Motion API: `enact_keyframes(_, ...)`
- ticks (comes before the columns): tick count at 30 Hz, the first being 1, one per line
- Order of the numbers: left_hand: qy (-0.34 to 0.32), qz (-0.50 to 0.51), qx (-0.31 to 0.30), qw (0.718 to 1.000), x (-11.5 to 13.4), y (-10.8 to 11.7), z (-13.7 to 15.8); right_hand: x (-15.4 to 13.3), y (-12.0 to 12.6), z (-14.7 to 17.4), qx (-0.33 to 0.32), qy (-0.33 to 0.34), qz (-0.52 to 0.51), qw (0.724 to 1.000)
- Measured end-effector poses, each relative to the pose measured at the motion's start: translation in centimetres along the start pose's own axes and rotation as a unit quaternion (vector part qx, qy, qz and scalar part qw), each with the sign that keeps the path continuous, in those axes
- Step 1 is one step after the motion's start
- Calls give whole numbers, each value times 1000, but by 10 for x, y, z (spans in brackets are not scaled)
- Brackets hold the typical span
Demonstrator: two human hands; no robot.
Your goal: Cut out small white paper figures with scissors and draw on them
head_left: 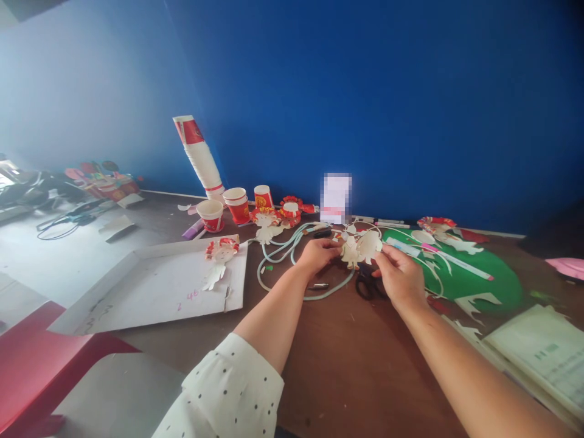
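A white paper cutout (pixel 367 244) with a ragged, scalloped outline is held up over the desk. My right hand (pixel 404 275) pinches its right edge between thumb and fingers. On the other side, my left hand (pixel 318 257) is closed with its fingertips at the cutout's left edge. Dark-handled scissors (pixel 365 287) lie just below it, partly behind my right hand. A pale cable (pixel 263 277) loops around and behind my left hand.
Red and white paper cups (pixel 237 207) and a tall leaning cup stack (pixel 203 161) stand back left. A shallow white box lid (pixel 159 292) bears a paper figure (pixel 221 261). Markers (pixel 460 261) and scraps lie on a green sheet (pixel 497 286). A blue partition (pixel 365 91) rises behind.
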State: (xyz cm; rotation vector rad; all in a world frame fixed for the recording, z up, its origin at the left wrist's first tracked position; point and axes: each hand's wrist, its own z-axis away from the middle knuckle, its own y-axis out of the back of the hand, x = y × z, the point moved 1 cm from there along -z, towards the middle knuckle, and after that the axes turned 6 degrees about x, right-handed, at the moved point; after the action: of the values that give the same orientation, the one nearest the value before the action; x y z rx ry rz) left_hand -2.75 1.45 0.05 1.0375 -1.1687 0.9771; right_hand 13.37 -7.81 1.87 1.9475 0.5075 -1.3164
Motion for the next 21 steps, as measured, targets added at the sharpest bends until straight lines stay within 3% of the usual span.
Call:
enact_keyframes(11,-3,-6,-2,1000,3,0,2,4,-2,-2,-10,6,-6,1000)
enact_keyframes(21,-16,-13,-13,1000,5,-2,6,12,-4,-5,-40,56,31,997)
